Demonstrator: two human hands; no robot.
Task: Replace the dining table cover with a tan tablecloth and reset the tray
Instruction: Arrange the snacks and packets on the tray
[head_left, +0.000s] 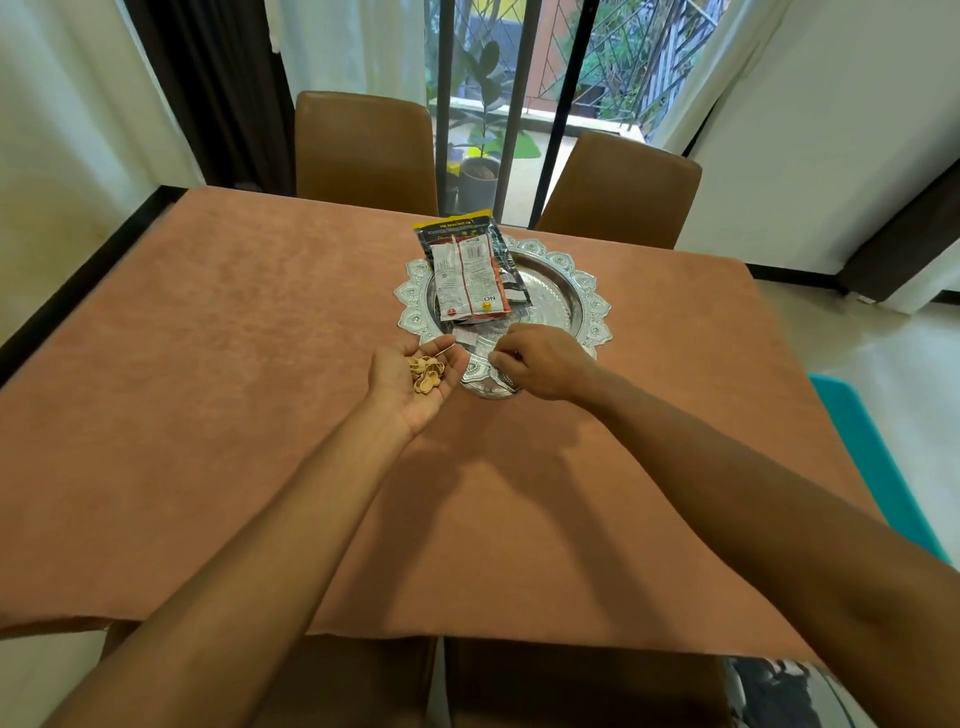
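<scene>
A tan tablecloth (260, 415) covers the dining table. An ornate silver tray (582, 301) stands on it past the middle, with snack packets (467, 275) lying on its left side and small sachets (465, 338) near its front rim. My left hand (415, 379) is held palm up just left of the tray's front edge, cupping a small heap of tan nut shells (426, 371). My right hand (540, 364) hovers over the tray's front rim with its fingers curled, fingertips pinched together; whether they hold anything is too small to tell.
Two brown chairs (363, 145) (618, 187) stand at the far side and two more chair backs (571, 686) sit at the near edge. A glass door with potted plants lies beyond. A teal mat (872, 457) is on the floor at right.
</scene>
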